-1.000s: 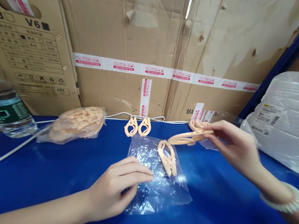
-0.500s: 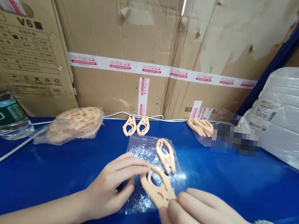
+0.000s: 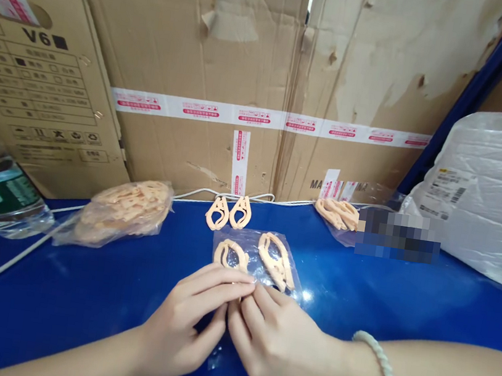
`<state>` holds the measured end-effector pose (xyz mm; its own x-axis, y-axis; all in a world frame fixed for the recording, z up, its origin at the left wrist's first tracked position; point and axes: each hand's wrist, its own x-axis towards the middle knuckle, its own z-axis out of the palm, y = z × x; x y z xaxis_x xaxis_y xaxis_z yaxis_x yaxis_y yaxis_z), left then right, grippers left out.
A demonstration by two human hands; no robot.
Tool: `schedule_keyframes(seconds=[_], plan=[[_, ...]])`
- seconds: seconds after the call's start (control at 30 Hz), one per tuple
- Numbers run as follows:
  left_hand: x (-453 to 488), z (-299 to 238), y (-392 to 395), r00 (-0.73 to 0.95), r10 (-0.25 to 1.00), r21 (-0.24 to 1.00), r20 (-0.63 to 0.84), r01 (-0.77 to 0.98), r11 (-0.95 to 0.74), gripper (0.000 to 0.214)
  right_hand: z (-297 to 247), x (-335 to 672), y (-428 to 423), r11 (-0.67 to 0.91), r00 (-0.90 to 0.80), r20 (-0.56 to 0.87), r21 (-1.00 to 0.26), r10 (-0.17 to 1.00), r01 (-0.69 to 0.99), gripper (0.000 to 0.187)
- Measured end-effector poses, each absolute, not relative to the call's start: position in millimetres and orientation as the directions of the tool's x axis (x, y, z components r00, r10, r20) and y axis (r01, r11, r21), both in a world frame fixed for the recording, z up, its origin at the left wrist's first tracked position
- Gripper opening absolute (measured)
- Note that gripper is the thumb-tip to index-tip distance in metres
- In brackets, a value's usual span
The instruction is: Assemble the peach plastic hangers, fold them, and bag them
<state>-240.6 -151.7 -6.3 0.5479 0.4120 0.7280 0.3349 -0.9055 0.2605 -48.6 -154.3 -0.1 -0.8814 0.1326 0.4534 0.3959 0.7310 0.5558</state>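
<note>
My left hand (image 3: 194, 311) and my right hand (image 3: 272, 334) meet at the fingertips over a clear plastic bag (image 3: 294, 259). Both are closed in a pinch at the lower end of a peach plastic folding hanger (image 3: 222, 249). Its looped end shows above my left fingers, pointing up and left; the gripped end is hidden behind them. A second folded hanger (image 3: 274, 260) lies on the bag, just beyond my right fingers. Farther back, a pair of similar peach pieces (image 3: 229, 213) rests side by side on the blue table (image 3: 380, 299).
A clear bag full of peach hangers (image 3: 129, 208) lies at the left, near a water bottle (image 3: 3, 190) and a white cable (image 3: 6, 269). More hangers (image 3: 336, 213) lie back right, beside a white wrapped package (image 3: 494, 185). Cardboard boxes (image 3: 202, 69) stand behind.
My right hand has moved left and slightly up to meet my left hand, carrying the folding hanger with it. My left hand has stayed almost in place.
</note>
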Motion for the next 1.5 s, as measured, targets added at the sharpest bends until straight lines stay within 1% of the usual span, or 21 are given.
schedule_keyframes(seconds=[0.13,0.2,0.27,0.3,0.37,0.4,0.47,0.53,0.57,0.67,0.73,0.77,0.83,0.9,0.97,1.07,1.17,1.23,1.3,1.4,1.5], plan=[[-240,-7,-151,0.558,0.406,0.270,0.723,0.312,-0.911,0.044,-10,-48,-156,0.742,-0.841,0.482,0.465,0.245,0.483,0.022],[-239,-7,-152,0.566,0.410,0.270,0.715,0.318,-0.909,0.045,-4,-43,-162,0.761,-0.842,0.467,0.433,0.269,0.484,0.024],[-239,-5,-152,0.577,0.421,0.276,0.700,0.325,-0.904,0.046,13,-36,-169,0.817,-0.867,0.440,0.395,0.233,0.420,0.023],[-238,-5,-153,0.584,0.423,0.280,0.693,0.323,-0.904,0.046,24,-31,-169,0.858,-0.875,0.444,0.358,0.191,0.368,0.023],[-238,-4,-153,0.606,0.410,0.278,0.682,0.303,-0.911,0.045,47,-23,-158,0.918,-0.834,0.535,0.249,0.134,0.308,0.026],[-237,-4,-153,0.622,0.397,0.272,0.675,0.289,-0.918,0.045,57,-20,-146,0.921,-0.773,0.614,0.187,0.161,0.341,0.028],[-236,-3,-153,0.650,0.371,0.252,0.663,0.273,-0.928,0.044,69,-19,-106,0.881,-0.706,0.647,0.109,0.288,0.460,0.024],[-235,-2,-154,0.668,0.357,0.224,0.653,0.280,-0.934,0.042,69,-24,-54,0.829,-0.710,0.559,0.069,0.428,0.555,0.028],[-235,-1,-154,0.669,0.353,0.210,0.653,0.288,-0.934,0.041,64,-28,-28,0.833,-0.755,0.475,0.075,0.453,0.548,0.033],[-234,-1,-155,0.669,0.338,0.167,0.662,0.308,-0.937,0.040,41,-42,36,0.879,-0.871,0.235,0.108,0.431,0.464,0.056],[-233,-3,-152,0.659,0.303,0.129,0.688,0.300,-0.945,0.039,28,-50,60,0.888,-0.893,0.162,0.130,0.419,0.440,0.061],[-233,-5,-151,0.652,0.278,0.108,0.705,0.290,-0.951,0.039,24,-53,66,0.888,-0.897,0.140,0.145,0.419,0.437,0.058],[-233,-10,-146,0.633,0.240,0.074,0.735,0.277,-0.958,0.039,21,-55,69,0.879,-0.897,0.126,0.178,0.425,0.441,0.046],[-233,-14,-142,0.622,0.230,0.059,0.749,0.283,-0.957,0.038,23,-50,67,0.865,-0.886,0.123,0.194,0.446,0.463,0.034],[-234,-16,-140,0.622,0.236,0.060,0.747,0.292,-0.955,0.039,26,-40,61,0.850,-0.870,0.093,0.189,0.484,0.492,0.031],[-234,-14,-141,0.620,0.250,0.075,0.744,0.294,-0.953,0.040,29,-15,47,0.827,-0.842,0.073,0.161,0.535,0.540,0.035],[-234,-11,-145,0.613,0.276,0.106,0.740,0.299,-0.948,0.041,35,13,24,0.820,-0.825,0.184,0.128,0.534,0.559,0.035],[-234,-9,-147,0.619,0.295,0.123,0.728,0.305,-0.944,0.042,41,31,5,0.799,-0.784,0.312,0.109,0.537,0.591,0.035],[-234,-6,-150,0.625,0.306,0.133,0.718,0.308,-0.942,0.043,50,46,-18,0.796,-0.745,0.430,0.093,0.510,0.599,0.028],[-235,-3,-153,0.637,0.336,0.148,0.694,0.331,-0.932,0.042,67,61,-61,0.799,-0.627,0.659,0.065,0.415,0.597,0.020],[-235,-1,-153,0.629,0.352,0.150,0.693,0.352,-0.924,0.042,83,68,-115,0.779,-0.488,0.783,0.008,0.385,0.627,0.015]])
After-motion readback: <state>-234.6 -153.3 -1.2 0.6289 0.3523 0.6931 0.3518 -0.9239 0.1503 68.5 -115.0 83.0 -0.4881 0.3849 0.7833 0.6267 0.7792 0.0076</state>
